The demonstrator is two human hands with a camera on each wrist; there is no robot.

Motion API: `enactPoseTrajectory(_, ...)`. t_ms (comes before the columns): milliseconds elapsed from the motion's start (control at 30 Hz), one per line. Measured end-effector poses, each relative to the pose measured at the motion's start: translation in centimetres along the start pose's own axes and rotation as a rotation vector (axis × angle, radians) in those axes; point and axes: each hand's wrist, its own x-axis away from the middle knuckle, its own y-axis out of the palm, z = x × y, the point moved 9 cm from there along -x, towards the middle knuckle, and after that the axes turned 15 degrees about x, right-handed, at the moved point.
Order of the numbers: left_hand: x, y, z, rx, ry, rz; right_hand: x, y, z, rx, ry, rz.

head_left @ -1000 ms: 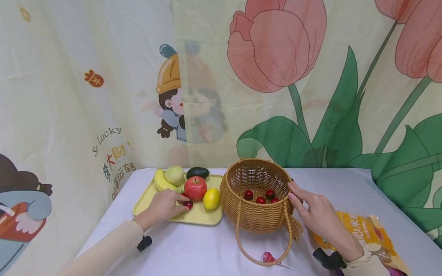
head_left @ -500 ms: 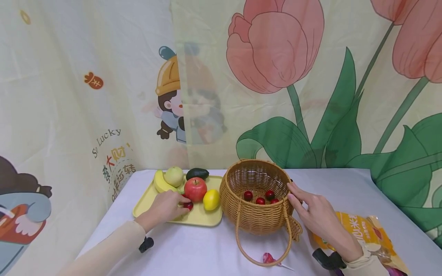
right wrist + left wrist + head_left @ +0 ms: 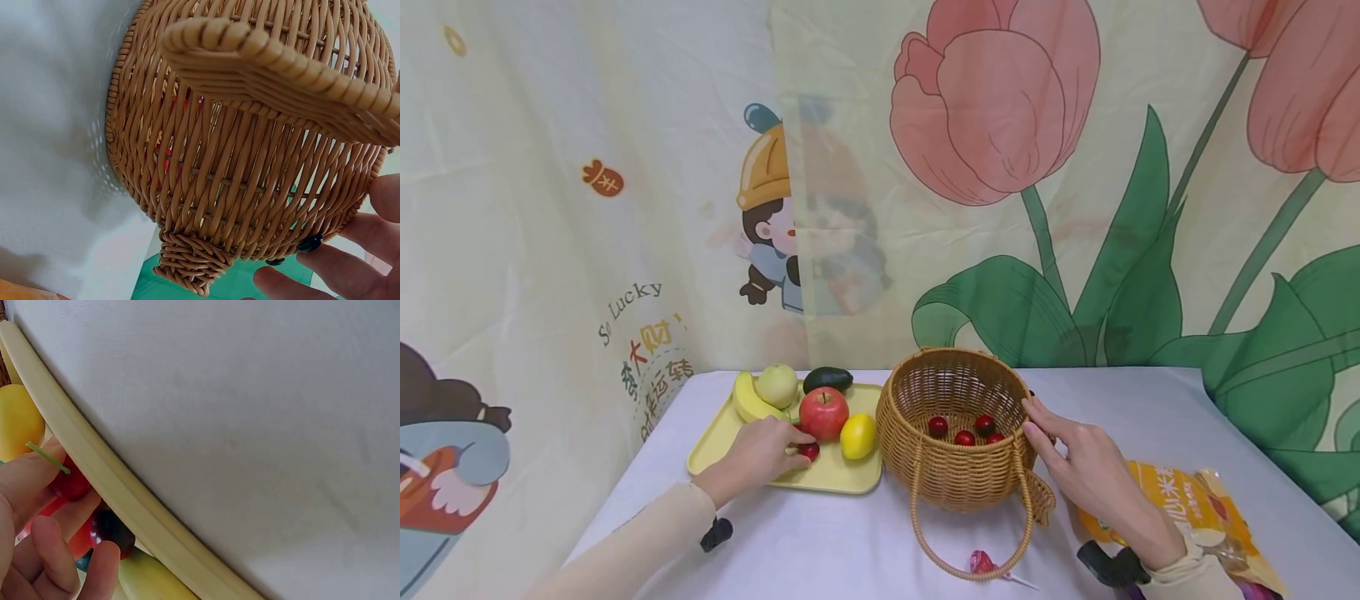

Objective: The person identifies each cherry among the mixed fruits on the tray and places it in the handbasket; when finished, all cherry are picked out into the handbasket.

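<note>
My left hand (image 3: 763, 454) is over the front of the yellow tray (image 3: 850, 481). Its thumb and finger pinch a red cherry (image 3: 70, 481) by its sides; the green stem sticks out. A darker cherry (image 3: 112, 532) lies beside those fingers. With fairly straight fingers, my right hand (image 3: 1086, 458) touches the right rim of a wicker basket (image 3: 958, 483). In the right wrist view, its fingers (image 3: 340, 265) lie along the basket's side by a black bead (image 3: 309, 243). Several cherries (image 3: 964, 437) sit inside the basket, whose handle hangs down in front.
The tray also holds a banana (image 3: 749, 400), a pale green round fruit (image 3: 777, 385), a dark avocado-like fruit (image 3: 827, 380), an apple (image 3: 823, 414) and a lemon (image 3: 858, 437). A wrapped lollipop (image 3: 981, 562) lies by the basket handle. An orange snack bag (image 3: 1183, 508) lies at right.
The head view has shifted very slightly. Both hands keep nearly the same places, the left at the cherry on the tray and the right at the basket rim.
</note>
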Motion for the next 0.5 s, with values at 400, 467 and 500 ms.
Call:
enactPoseTrajectory(400, -0.28, 0.2, 0.52, -0.048, 0.109, -0.071, -0.05, -0.06, -0.03, 0.008, 0.001, 0.008)
enactPoseTrajectory(467, -0.36, 0.12, 0.5, -0.049, 0.124, -0.095, -0.05, -0.08, -0.04, 0.01, 0.0, 0.009)
enactPoseTrajectory(500, -0.39, 0.02, 0.56, -0.048, 0.135, -0.107, -0.06, -0.08, -0.04, 0.01, -0.001, 0.009)
